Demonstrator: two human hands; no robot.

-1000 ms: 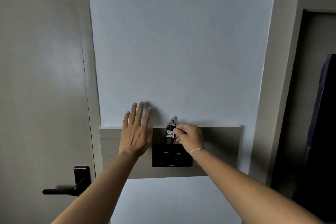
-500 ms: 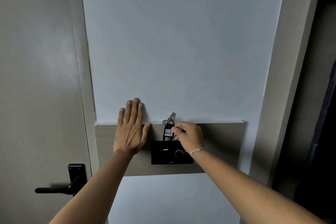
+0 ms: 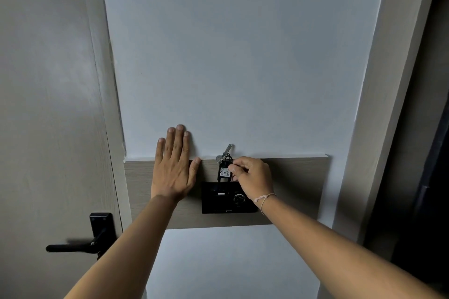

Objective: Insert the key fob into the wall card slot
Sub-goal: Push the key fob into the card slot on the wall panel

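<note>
On the wall, right hand pinches key fob upright.

I am reading "401", handwritten on the white label of the key fob that my right hand is pinching. Small pale print on the black wall card slot is too small to read.

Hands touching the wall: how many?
1. The flat, open left hand presses on the white wall and wood-grain panel. The right hand pinches the black key fob instead; its hidden side can't be judged.
</note>
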